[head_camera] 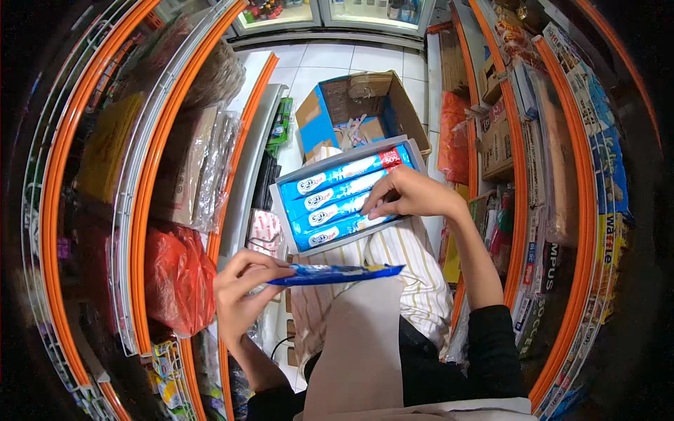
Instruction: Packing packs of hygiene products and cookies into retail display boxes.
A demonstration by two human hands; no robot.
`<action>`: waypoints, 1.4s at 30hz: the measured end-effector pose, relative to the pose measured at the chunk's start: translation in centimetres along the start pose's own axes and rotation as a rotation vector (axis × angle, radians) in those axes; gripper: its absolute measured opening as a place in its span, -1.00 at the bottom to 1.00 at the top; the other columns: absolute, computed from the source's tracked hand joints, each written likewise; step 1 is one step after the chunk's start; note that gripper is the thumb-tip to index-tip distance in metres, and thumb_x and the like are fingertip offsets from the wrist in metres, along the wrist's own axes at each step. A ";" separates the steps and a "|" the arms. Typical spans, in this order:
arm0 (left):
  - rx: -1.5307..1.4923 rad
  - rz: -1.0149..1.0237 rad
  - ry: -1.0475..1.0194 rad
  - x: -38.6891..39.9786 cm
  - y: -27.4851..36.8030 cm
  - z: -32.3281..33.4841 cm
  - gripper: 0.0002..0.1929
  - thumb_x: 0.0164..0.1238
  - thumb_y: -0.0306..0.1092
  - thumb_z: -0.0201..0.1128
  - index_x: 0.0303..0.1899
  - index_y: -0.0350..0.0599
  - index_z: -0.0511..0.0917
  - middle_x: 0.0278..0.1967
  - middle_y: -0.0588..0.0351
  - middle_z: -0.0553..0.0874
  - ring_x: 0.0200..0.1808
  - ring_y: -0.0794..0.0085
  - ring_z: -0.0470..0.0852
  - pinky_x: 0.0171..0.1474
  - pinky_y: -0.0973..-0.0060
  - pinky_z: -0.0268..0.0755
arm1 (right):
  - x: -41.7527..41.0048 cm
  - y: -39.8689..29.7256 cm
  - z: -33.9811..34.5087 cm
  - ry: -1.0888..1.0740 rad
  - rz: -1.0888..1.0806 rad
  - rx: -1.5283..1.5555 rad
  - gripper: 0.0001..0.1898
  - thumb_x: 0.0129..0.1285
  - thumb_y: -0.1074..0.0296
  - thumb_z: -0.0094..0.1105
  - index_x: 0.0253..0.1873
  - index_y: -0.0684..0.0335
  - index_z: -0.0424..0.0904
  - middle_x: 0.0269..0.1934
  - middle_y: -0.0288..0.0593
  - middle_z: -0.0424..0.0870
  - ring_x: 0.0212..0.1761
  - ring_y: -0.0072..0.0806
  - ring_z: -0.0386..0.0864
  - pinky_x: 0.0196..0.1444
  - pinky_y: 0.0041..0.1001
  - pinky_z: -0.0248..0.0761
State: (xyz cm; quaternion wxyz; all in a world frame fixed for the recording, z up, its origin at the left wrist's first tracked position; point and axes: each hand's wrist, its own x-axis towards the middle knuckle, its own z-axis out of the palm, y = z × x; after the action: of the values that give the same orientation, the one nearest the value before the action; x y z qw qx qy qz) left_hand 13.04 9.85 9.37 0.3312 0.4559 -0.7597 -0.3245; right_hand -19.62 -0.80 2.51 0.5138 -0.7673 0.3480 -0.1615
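My left hand [245, 294] pinches one end of a flat blue wrapped snack packet [337, 274], held level above my lap. In front of it, a shallow grey display box [276, 210] is tilted over my knees. Several long light-blue snack packs [322, 217] lie in it side by side, and the upper ones carry a red printed corner. My right hand [408, 194] reaches over the box's right half, its thumb and fingertips against the lower packs. Whether it grips one cannot be made out, as the fingers cover the spot.
An opened cardboard carton [316, 118] with scraps inside stands on the white tiled floor [329, 55]. Orange-edged shelves [152, 173] hem me in on both sides, holding a red plastic bag [179, 284] at left and boxes [497, 142] at right. Glass-door coolers [321, 13] stand ahead.
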 end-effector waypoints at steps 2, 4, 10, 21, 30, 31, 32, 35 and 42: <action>-0.005 -0.019 0.109 0.0 -0.2 0.2 -0.68 -0.09 -0.69 0.48 -0.20 -0.23 0.81 -0.25 0.05 0.68 -0.19 0.34 0.74 -0.10 0.48 0.59 | 0.0 0.3 0.1 0.018 -0.037 -0.043 -0.79 0.19 0.43 0.44 -0.07 0.28 0.80 -0.18 -0.13 0.81 -0.22 -0.50 0.71 -0.14 -0.48 0.55; 0.028 -0.005 0.141 0.2 -0.4 0.2 -0.69 -0.09 -0.71 0.48 -0.21 -0.23 0.81 -0.26 0.06 0.68 -0.18 0.33 0.74 -0.10 0.47 0.59 | -0.1 0.2 -0.1 0.035 -0.078 -0.090 -0.79 0.20 0.41 0.43 -0.07 0.29 0.80 -0.18 -0.14 0.81 -0.21 -0.51 0.71 -0.14 -0.48 0.54; 0.046 0.157 0.329 1.5 -1.4 2.5 -0.64 -0.11 -0.76 0.48 -0.19 -0.22 0.80 -0.27 0.06 0.66 -0.14 0.27 0.75 -0.12 0.45 0.58 | -3.3 -1.9 -0.8 0.206 0.065 0.539 -0.62 0.45 0.11 0.25 0.11 0.32 0.69 -0.08 -0.24 0.70 -0.25 -0.65 0.54 -0.17 -0.64 0.43; 0.155 0.264 0.325 5.3 -3.6 5.0 -0.69 -0.07 -0.67 0.44 -0.21 -0.15 0.79 -0.22 0.05 0.72 -0.09 0.25 0.77 -0.01 0.36 0.64 | -5.0 -0.5 -1.2 0.551 -0.150 0.213 -0.67 0.03 0.76 0.26 -0.07 0.36 0.76 0.01 -0.15 0.65 0.05 -0.50 0.63 0.03 -0.56 0.57; 0.515 0.298 -0.130 6.0 -3.1 4.1 -0.67 0.11 -0.54 0.27 -0.05 -0.07 0.70 -0.05 0.09 0.73 0.12 0.17 0.68 0.41 0.05 0.35 | -4.9 -0.1 -0.3 0.606 0.021 -0.243 -0.73 0.19 0.68 0.17 -0.03 0.34 0.69 -0.04 -0.02 0.68 0.08 -0.11 0.65 0.20 -0.29 0.46; 0.383 0.245 -0.176 5.8 -2.4 3.6 -0.66 0.09 -0.56 0.28 -0.05 -0.09 0.70 -0.02 0.08 0.73 0.13 0.17 0.68 0.39 0.06 0.38 | -4.8 -0.2 0.1 0.605 0.022 -0.243 -0.73 0.19 0.68 0.17 -0.03 0.34 0.69 -0.04 -0.02 0.68 0.08 -0.11 0.65 0.20 -0.29 0.46; 0.352 0.246 -0.128 5.9 -1.7 3.4 -0.68 0.15 -0.59 0.27 -0.04 -0.12 0.69 0.02 0.05 0.72 0.12 0.15 0.67 0.34 0.09 0.41 | -4.5 -0.2 0.4 0.631 -0.003 -0.282 -0.75 0.21 0.65 0.17 -0.03 0.32 0.69 -0.06 -0.03 0.68 0.06 -0.12 0.64 0.17 -0.29 0.47; 0.374 0.116 -0.017 6.9 -2.4 4.9 -0.73 0.30 -0.51 0.27 0.02 -0.13 0.68 0.05 0.05 0.71 0.12 0.14 0.66 0.32 0.10 0.40 | -3.8 0.2 1.0 0.666 -0.053 -0.419 -0.80 0.25 0.57 0.19 -0.05 0.30 0.69 -0.11 -0.04 0.70 -0.03 -0.17 0.64 0.07 -0.32 0.48; 0.586 0.125 -0.056 6.0 -3.6 6.4 -0.59 0.37 -0.19 0.34 0.18 -0.14 0.62 0.07 0.01 0.67 0.14 0.12 0.61 0.42 0.08 0.27 | -2.8 1.2 0.0 1.182 0.111 -0.313 -0.69 0.34 0.41 0.27 0.15 0.29 0.63 -0.11 -0.02 0.72 -0.19 -0.34 0.70 -0.17 -0.41 0.53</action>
State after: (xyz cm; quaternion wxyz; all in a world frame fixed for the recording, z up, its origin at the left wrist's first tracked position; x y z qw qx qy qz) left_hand 7.39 4.27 4.11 0.1838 0.4753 -0.8564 -0.0828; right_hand -22.04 0.87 1.69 0.1228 -0.5952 0.6329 -0.4796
